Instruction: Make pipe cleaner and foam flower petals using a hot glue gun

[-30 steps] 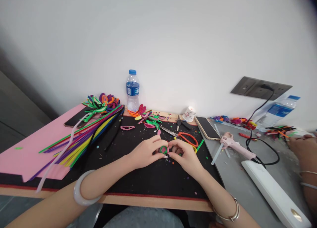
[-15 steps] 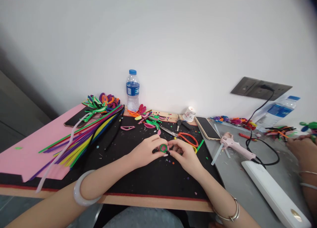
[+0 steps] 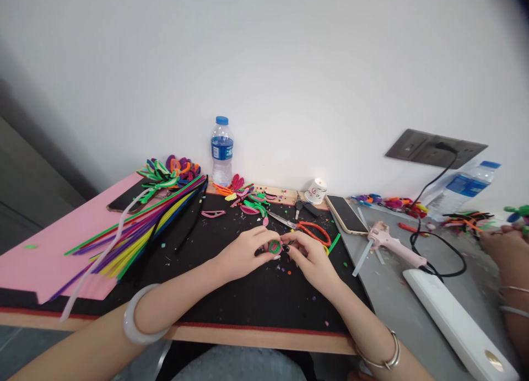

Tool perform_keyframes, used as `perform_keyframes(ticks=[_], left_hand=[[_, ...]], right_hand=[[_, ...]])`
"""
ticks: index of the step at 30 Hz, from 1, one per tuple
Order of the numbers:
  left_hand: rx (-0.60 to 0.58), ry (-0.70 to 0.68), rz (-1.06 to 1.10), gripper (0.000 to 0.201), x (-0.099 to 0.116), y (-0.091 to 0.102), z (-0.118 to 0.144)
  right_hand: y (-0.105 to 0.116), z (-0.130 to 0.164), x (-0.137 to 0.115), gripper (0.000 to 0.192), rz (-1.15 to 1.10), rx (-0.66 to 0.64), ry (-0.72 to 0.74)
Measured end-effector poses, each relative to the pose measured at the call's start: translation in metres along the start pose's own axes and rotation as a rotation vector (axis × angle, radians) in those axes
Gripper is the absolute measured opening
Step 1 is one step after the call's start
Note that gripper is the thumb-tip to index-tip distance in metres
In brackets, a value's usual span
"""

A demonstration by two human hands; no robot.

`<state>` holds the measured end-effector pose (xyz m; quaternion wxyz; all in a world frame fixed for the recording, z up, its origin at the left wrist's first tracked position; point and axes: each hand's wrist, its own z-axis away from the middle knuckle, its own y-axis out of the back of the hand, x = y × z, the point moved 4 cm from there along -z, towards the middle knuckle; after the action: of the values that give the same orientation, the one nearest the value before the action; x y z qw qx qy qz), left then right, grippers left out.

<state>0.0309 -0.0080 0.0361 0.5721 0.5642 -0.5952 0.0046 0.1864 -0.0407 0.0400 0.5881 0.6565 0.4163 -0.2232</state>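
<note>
Both hands meet over the middle of the black mat (image 3: 231, 293), pinching one small coil of green and pink pipe cleaner (image 3: 275, 247) between them: the left hand (image 3: 243, 254) closes its fingertips on the coil's left side, the right hand (image 3: 309, 259) grips its right side. Orange-handled scissors (image 3: 308, 229) lie just beyond the right hand. A bundle of straight pipe cleaners (image 3: 144, 226) stretches toward the mat's far left corner, and a water bottle (image 3: 222, 149) stands at the far edge. A pink glue gun (image 3: 390, 242) rests on the grey surface to the right, near another person's hand (image 3: 502, 246).
</note>
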Motion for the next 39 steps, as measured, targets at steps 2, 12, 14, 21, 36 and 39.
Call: perform_keyframes(ticks=[2,12,14,21,36,39], left_hand=[[0.008,0.007,0.018,0.016,0.001,0.001,0.0],[0.023,0.041,0.123,0.015,0.0,0.002,0.0],[0.032,0.045,0.125,0.015,0.001,0.002,-0.001],[0.046,0.055,0.16,0.016,-0.002,0.001,0.0],[0.109,0.18,0.305,0.024,-0.011,-0.003,-0.001],[0.109,0.219,0.371,0.025,-0.013,-0.005,-0.001]], right_hand=[[0.002,0.0,-0.001,0.019,0.026,0.005,0.013],[0.025,-0.005,0.013,0.02,-0.039,0.128,-0.078],[0.039,-0.007,0.013,0.014,-0.033,0.206,-0.089],[0.121,-0.005,0.032,0.006,0.296,0.386,-0.196],[0.221,0.049,0.154,0.015,0.845,0.301,-0.713],[0.223,0.052,0.163,0.014,0.836,0.343,-0.692]])
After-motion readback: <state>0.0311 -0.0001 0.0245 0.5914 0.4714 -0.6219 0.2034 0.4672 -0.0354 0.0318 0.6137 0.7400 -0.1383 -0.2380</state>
